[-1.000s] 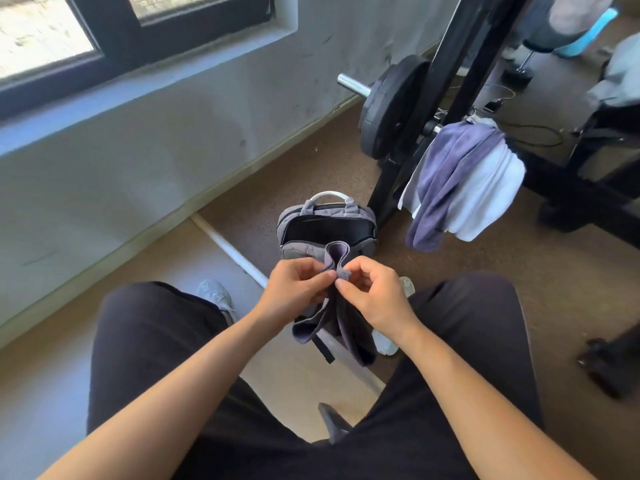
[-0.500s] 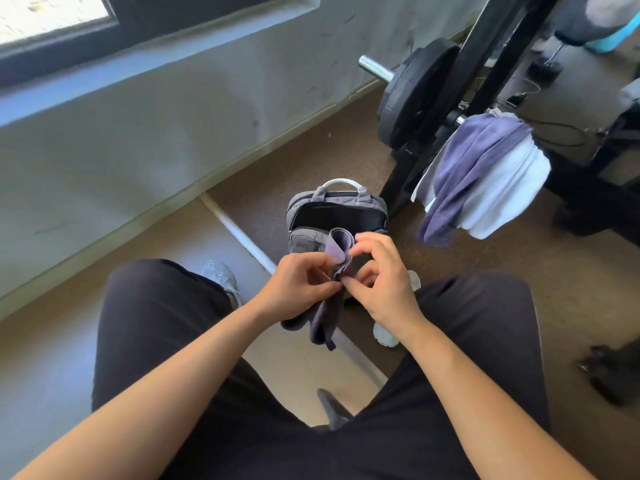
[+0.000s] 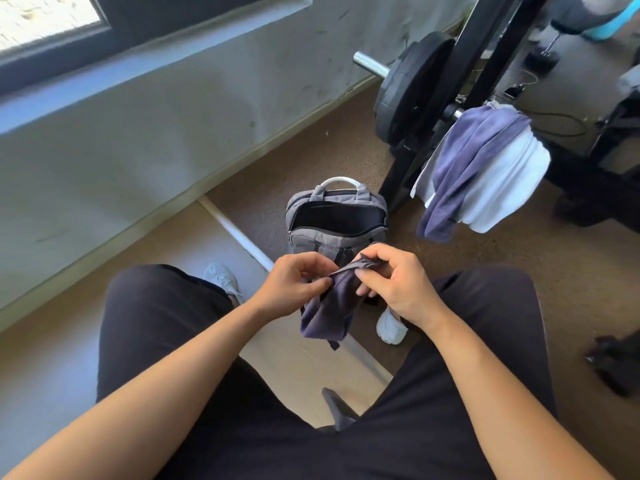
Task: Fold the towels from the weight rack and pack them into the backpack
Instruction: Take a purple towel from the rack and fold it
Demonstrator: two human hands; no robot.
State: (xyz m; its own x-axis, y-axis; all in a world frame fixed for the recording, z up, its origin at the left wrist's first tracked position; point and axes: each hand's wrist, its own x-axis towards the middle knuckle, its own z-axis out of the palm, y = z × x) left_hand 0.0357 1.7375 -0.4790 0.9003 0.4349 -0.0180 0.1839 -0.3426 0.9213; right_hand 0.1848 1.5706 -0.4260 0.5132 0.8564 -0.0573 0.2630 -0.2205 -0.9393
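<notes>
Your left hand (image 3: 294,284) and right hand (image 3: 394,282) pinch a dark towel (image 3: 329,313) over your knees. Beyond it the backpack (image 3: 337,216) stands open beside the rack (image 3: 460,64), where two towels (image 3: 485,168) hang.

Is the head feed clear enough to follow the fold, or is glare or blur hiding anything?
Head view: left hand, right hand and dark towel are sharp, evenly lit. Head view: window is blown out; wide-angle lens skews the weight rack.
</notes>
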